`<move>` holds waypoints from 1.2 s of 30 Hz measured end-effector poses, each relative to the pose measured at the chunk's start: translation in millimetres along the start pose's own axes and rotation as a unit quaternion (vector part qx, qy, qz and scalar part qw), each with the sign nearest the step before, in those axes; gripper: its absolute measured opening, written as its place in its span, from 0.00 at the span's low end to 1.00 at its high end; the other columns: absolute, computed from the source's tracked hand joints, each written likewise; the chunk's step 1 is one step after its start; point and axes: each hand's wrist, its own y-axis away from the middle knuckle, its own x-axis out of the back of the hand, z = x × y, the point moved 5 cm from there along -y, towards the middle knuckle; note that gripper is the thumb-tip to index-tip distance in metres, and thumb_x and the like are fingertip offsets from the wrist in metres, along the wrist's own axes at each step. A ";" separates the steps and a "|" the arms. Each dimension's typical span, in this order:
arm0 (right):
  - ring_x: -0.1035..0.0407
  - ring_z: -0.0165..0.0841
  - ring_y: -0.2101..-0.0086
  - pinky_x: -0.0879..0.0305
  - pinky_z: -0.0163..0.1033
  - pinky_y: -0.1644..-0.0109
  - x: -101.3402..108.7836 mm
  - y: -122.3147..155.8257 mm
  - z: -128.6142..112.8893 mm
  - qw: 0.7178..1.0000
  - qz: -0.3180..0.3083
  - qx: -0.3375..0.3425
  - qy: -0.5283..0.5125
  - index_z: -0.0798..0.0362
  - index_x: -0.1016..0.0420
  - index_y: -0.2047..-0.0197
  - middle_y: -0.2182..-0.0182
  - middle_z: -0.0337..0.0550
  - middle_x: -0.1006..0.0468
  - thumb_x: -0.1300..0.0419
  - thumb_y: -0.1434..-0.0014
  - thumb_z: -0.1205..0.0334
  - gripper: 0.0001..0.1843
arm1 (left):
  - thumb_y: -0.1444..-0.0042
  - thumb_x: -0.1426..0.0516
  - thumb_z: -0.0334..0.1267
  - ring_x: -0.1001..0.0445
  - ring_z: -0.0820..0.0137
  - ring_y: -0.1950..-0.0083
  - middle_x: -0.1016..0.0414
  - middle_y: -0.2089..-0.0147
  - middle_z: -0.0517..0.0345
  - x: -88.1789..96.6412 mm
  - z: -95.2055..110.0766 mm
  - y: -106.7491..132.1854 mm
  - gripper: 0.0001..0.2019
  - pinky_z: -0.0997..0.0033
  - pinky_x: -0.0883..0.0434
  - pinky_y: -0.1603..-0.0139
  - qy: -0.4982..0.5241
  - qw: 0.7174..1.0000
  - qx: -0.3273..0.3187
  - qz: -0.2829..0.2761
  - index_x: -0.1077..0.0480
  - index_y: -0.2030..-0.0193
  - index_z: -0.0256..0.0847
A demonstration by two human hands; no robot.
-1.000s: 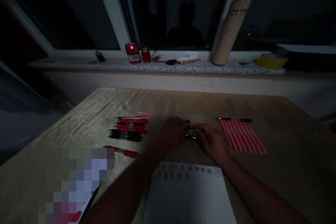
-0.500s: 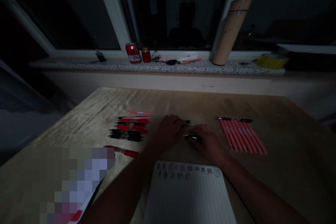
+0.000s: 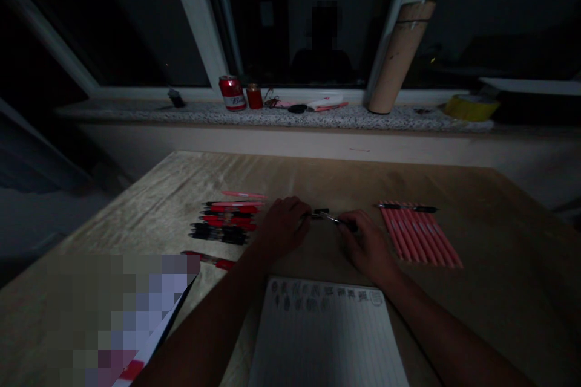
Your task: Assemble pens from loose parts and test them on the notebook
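Observation:
My right hand (image 3: 363,239) is closed around a pen (image 3: 341,222) with a dark grip, and its pale, shiny end points left. My left hand (image 3: 285,221) is curled, with a thin dark pen part (image 3: 316,216) at its fingertips; the dim light blurs its shape. Just beyond the fingertips lies a short black piece (image 3: 322,210) on the table. Left of my left hand is a stack of red, black and pink pens (image 3: 227,224). To the right, several pink pens (image 3: 420,236) lie side by side, with a black pen (image 3: 408,208) across their far ends.
A lined notebook (image 3: 327,344) with pencilled marks lies between my forearms. One red pen (image 3: 218,262) rests near a blurred-out sheet (image 3: 154,314) at left. The windowsill holds a red can (image 3: 232,94), a small red jar (image 3: 254,97), a tall flask (image 3: 399,60) and yellow tape (image 3: 471,107).
My hands have moved apart, the left one slightly leftward and the right one slightly right. The pen in my right hand has risen and tilted, and more of the black piece shows.

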 end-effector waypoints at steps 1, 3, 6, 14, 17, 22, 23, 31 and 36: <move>0.34 0.36 0.62 0.38 0.41 0.59 0.7 0.1 -0.6 1.000 0.004 0.000 -0.002 0.52 0.33 0.60 0.65 0.45 0.29 0.48 0.40 0.64 0.06 | 0.41 0.51 0.37 0.34 0.66 0.57 0.32 0.60 0.54 -0.6 -0.3 -0.1 0.07 0.64 0.39 0.54 -0.002 1.000 0.001 0.000 0.34 0.60 0.40; 0.34 0.36 0.62 0.38 0.41 0.59 1.4 0.1 -2.1 1.000 0.005 0.002 -0.004 0.52 0.33 0.60 0.65 0.45 0.29 0.48 0.41 0.64 0.06 | 0.41 0.51 0.37 0.34 0.66 0.57 0.32 0.60 0.54 -1.7 -0.7 -0.3 0.08 0.64 0.39 0.54 -0.004 1.000 0.002 -0.001 0.34 0.60 0.40; 0.34 0.36 0.61 0.37 0.41 0.58 1.5 0.0 -3.9 1.000 0.001 0.007 -0.006 0.52 0.32 0.60 0.64 0.45 0.29 0.48 0.40 0.64 0.07 | 0.41 0.51 0.37 0.34 0.66 0.57 0.32 0.60 0.54 -2.0 -1.0 -0.4 0.08 0.64 0.38 0.54 -0.003 1.000 0.004 0.000 0.34 0.60 0.40; 0.34 0.36 0.60 0.37 0.42 0.57 0.2 1.2 -2.3 1.000 0.000 0.021 -0.008 0.51 0.32 0.59 0.63 0.45 0.29 0.49 0.40 0.65 0.07 | 0.41 0.51 0.37 0.34 0.65 0.56 0.31 0.59 0.53 -2.7 3.6 -0.7 0.08 0.63 0.38 0.54 0.000 1.000 -0.001 -0.019 0.33 0.59 0.40; 0.34 0.37 0.60 0.37 0.43 0.56 -0.8 1.5 -1.9 1.000 -0.005 0.020 -0.006 0.51 0.32 0.59 0.63 0.46 0.29 0.48 0.40 0.64 0.07 | 0.41 0.51 0.36 0.33 0.65 0.55 0.31 0.58 0.53 -6.8 6.1 -0.2 0.08 0.62 0.38 0.52 0.016 1.000 -0.004 -0.024 0.33 0.58 0.40; 0.34 0.38 0.60 0.37 0.44 0.56 -1.9 1.7 -2.4 1.000 -0.012 0.018 -0.010 0.50 0.32 0.59 0.63 0.46 0.28 0.48 0.41 0.64 0.08 | 0.41 0.52 0.34 0.33 0.66 0.57 0.29 0.58 0.53 -11.7 8.6 1.4 0.09 0.63 0.37 0.53 0.027 0.999 -0.005 -0.019 0.35 0.56 0.39; 0.34 0.38 0.60 0.37 0.44 0.56 -1.9 1.7 -2.5 1.000 -0.013 0.019 -0.011 0.50 0.31 0.59 0.63 0.46 0.28 0.48 0.41 0.64 0.08 | 0.41 0.52 0.34 0.33 0.66 0.57 0.29 0.58 0.54 -11.9 9.1 1.5 0.09 0.63 0.37 0.53 0.028 0.999 -0.007 -0.017 0.35 0.56 0.39; 0.33 0.37 0.61 0.37 0.44 0.57 -4.4 0.4 -1.9 0.999 -0.034 0.025 0.003 0.51 0.30 0.59 0.64 0.46 0.27 0.47 0.42 0.66 0.08 | 0.42 0.51 0.34 0.32 0.67 0.58 0.27 0.60 0.55 -9.3 9.8 1.4 0.08 0.63 0.37 0.53 0.044 0.999 -0.012 0.011 0.34 0.58 0.39; 0.32 0.37 0.59 0.36 0.44 0.55 -5.2 1.1 -0.9 1.000 -0.020 0.015 -0.011 0.50 0.30 0.55 0.61 0.45 0.25 0.46 0.42 0.65 0.11 | 0.43 0.51 0.32 0.32 0.69 0.59 0.28 0.62 0.56 -3.3 4.9 3.2 0.08 0.66 0.37 0.54 0.074 0.996 0.003 0.059 0.34 0.59 0.39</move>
